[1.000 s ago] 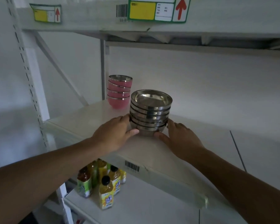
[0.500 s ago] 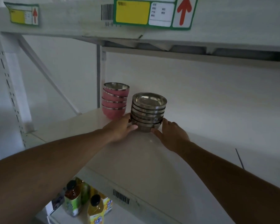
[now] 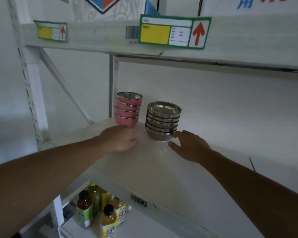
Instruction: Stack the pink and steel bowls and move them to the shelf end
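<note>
A stack of several pink bowls (image 3: 127, 110) with steel rims stands on the white shelf (image 3: 155, 162) near its far left end. Just to its right stands a stack of several steel bowls (image 3: 163, 120). My left hand (image 3: 121, 139) lies on the shelf in front of the pink stack and covers its foot; it holds nothing. My right hand (image 3: 189, 145) hovers at the front right of the steel stack, fingers apart, with the fingertips close to the lowest bowl but off it.
An upper shelf beam (image 3: 144, 38) with yellow-and-green labels (image 3: 174, 32) hangs low over the bowls. A slotted upright (image 3: 30, 100) and a diagonal brace (image 3: 67, 90) bound the left end. Juice bottles (image 3: 108, 220) stand on the shelf below.
Both hands have let go of the steel stack, which now stands further back beside the pink stack. My left hand has shifted left, in front of the pink bowls. The view tilted up.
</note>
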